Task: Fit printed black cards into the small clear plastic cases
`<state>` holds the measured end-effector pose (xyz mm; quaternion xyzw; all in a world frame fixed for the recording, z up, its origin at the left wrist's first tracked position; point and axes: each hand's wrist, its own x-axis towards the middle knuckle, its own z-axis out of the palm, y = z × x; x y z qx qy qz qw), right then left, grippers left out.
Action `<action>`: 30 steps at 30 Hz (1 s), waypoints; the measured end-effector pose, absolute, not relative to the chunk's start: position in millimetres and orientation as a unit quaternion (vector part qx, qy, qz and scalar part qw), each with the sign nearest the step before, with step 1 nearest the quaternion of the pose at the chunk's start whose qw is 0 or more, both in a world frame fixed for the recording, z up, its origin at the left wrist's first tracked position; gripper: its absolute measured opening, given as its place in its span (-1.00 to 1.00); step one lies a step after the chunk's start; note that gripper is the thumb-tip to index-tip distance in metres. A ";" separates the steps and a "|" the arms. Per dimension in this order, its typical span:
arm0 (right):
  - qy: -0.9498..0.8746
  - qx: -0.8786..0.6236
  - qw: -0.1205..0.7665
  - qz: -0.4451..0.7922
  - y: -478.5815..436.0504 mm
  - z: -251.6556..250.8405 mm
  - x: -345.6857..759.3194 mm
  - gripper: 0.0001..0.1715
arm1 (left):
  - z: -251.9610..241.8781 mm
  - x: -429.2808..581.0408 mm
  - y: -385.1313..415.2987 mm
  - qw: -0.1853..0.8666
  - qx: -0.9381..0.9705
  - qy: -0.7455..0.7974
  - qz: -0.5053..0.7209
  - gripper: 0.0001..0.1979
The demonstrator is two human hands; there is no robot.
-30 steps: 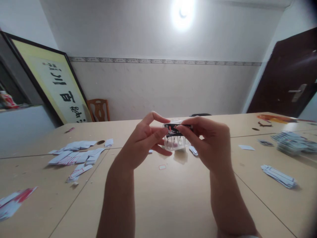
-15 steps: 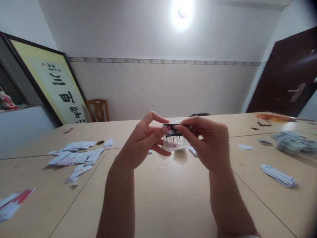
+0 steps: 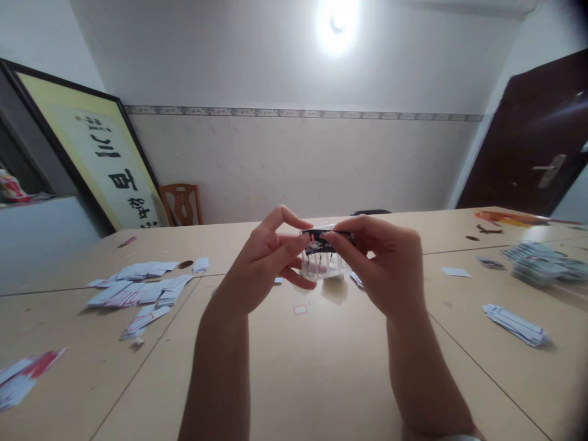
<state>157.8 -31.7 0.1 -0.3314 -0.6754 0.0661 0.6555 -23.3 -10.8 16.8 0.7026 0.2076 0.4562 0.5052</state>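
I hold a small clear plastic packet (image 3: 321, 260) with a black header card above the middle of the table. My left hand (image 3: 264, 263) pinches its left end between thumb and fingers. My right hand (image 3: 379, 263) grips its right end and top edge, fingers curled over the black card. Small pinkish items show through the clear plastic; I cannot tell what they are. Both hands are raised off the tabletop (image 3: 321, 367).
A scatter of white and red cards (image 3: 142, 291) lies at the left, more at the near left edge (image 3: 22, 373). Stacks of cards (image 3: 517, 324) and a bigger pile (image 3: 542, 266) sit at the right. One tiny card (image 3: 300, 310) lies under my hands. A wooden chair (image 3: 182, 203) and framed calligraphy (image 3: 105, 165) stand behind.
Almost nothing: my right-hand fingers have slid slightly left along the packet's black top edge. The packet stays in both hands.
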 end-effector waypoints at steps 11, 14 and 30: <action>-0.675 -0.331 0.658 0.045 -29.3 -0.6 155.9 -0.86 | 16.7 -23.4 -9.9 0.499 0.701 0.213 0.463 -0.79; -0.674 -0.333 0.659 0.038 -28.8 -0.7 155.4 -0.87 | 16.1 -23.9 -9.6 0.490 0.702 0.226 0.466 -0.77; -0.669 -0.344 0.657 0.047 -30.4 0.1 155.5 -0.87 | 17.4 -23.6 -11.3 0.467 0.728 0.214 0.453 -0.65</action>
